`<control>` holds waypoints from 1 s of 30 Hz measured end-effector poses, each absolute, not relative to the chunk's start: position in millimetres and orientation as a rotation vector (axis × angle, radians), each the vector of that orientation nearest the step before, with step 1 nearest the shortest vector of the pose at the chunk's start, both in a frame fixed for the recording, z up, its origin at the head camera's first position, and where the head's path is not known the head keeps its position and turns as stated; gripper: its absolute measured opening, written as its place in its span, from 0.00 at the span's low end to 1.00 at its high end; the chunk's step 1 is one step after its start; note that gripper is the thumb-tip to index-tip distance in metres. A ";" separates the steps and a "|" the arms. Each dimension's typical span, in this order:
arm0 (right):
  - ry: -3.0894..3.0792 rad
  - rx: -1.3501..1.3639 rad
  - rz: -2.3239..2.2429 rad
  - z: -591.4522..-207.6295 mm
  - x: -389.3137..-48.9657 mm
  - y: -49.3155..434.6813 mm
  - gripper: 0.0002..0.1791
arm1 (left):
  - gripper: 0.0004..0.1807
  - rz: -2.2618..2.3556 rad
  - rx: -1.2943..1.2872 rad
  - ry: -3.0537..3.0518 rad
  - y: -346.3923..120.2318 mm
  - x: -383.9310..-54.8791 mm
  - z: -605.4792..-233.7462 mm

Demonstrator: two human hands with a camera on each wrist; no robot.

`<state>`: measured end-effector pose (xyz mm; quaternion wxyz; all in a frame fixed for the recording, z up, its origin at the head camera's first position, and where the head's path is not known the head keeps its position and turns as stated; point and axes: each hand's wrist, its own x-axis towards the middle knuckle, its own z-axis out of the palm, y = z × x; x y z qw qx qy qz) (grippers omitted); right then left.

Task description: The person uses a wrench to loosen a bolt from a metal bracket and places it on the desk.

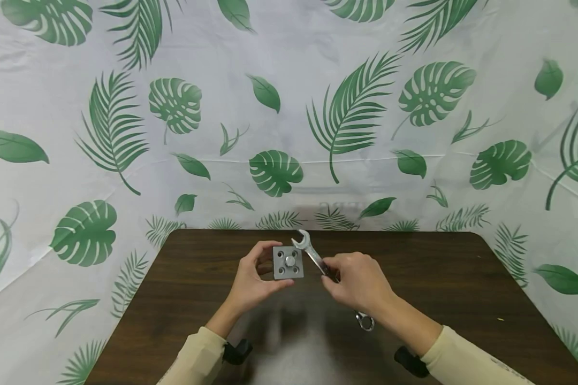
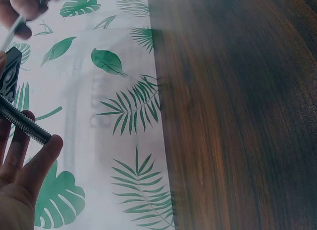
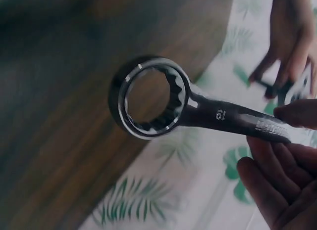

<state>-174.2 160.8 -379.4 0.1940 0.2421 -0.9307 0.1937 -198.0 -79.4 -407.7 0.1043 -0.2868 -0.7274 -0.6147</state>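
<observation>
In the head view my left hand (image 1: 251, 279) grips a square grey metal block (image 1: 288, 275) by its edges, fingers above and thumb below. Small holes surround a hex bolt head (image 1: 290, 261) at the block's centre. The bolt's threaded shank (image 2: 29, 127) sticks out behind, a fingertip touching its end in the left wrist view. My right hand (image 1: 361, 280) holds a combination wrench (image 1: 314, 256) by its shaft. Its open end is beside the block's upper right corner; whether they touch I cannot tell. The ring end (image 3: 185, 99) points away from the block.
A dark brown wooden table (image 1: 197, 299) lies under both hands. Behind it hangs a white sheet (image 1: 289, 123) with green leaf prints. A tiny yellow bit (image 1: 500, 319) lies on the right of the table.
</observation>
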 end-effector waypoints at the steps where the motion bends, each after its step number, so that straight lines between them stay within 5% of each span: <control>1: -2.636 0.661 0.599 -380.7 -169.1 157.6 0.09 | 0.40 -1.805 -0.837 -2.146 -79.4 -197.8 -407.3; 10: -2.722 0.554 0.788 -393.2 -140.4 135.9 0.05 | 0.39 -1.778 -0.796 -2.122 -79.5 -197.5 -405.6; 30: -2.708 0.574 0.650 -398.6 -149.3 135.8 0.04 | 0.39 -1.787 -0.763 -2.149 -79.4 -194.1 -402.7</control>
